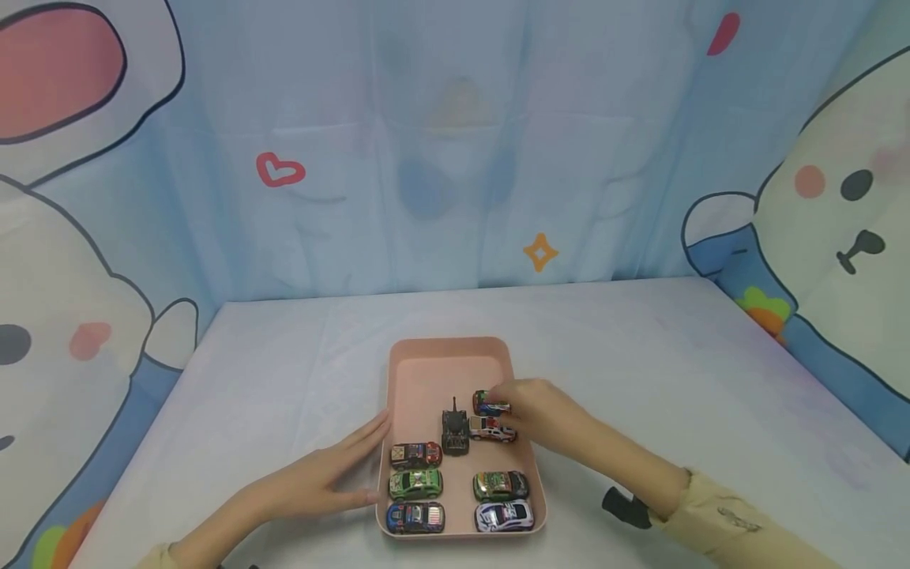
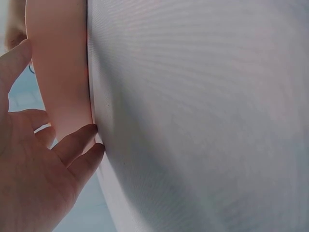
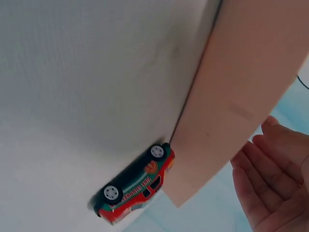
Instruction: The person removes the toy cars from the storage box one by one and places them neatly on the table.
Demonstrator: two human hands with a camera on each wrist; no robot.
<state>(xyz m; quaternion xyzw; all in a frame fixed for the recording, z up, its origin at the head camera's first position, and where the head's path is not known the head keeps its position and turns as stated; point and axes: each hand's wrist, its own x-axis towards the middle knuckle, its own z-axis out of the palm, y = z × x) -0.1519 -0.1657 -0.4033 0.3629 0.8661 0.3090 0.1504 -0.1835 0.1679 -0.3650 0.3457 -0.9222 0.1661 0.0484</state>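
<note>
A pink tray [image 1: 444, 359] holds several toy cars. My left hand [image 1: 320, 478] rests against the tray's left wall, fingers extended; its fingertips [image 2: 89, 133] touch the tray side low by the cloth. With its fingers bent over the tray's right wall, my right hand [image 1: 536, 411] pinches a colourful toy car [image 1: 482, 402] at its right end, partly hidden by the fingers. Just below lies a white and red toy car [image 1: 490, 429], beside a dark military toy vehicle [image 1: 455, 433] with an upright barrel. In the right wrist view, a red and green toy car [image 3: 137, 181] sits outside the tray, beside its wall.
Along the tray's left lie a red and black car [image 1: 415, 455], a green car [image 1: 415, 484] and a blue car [image 1: 415, 518]. A green-orange car [image 1: 501, 486] and a white-purple car [image 1: 504, 515] are at lower right. White cloth covers the table [image 1: 298, 371]; a printed curtain hangs behind.
</note>
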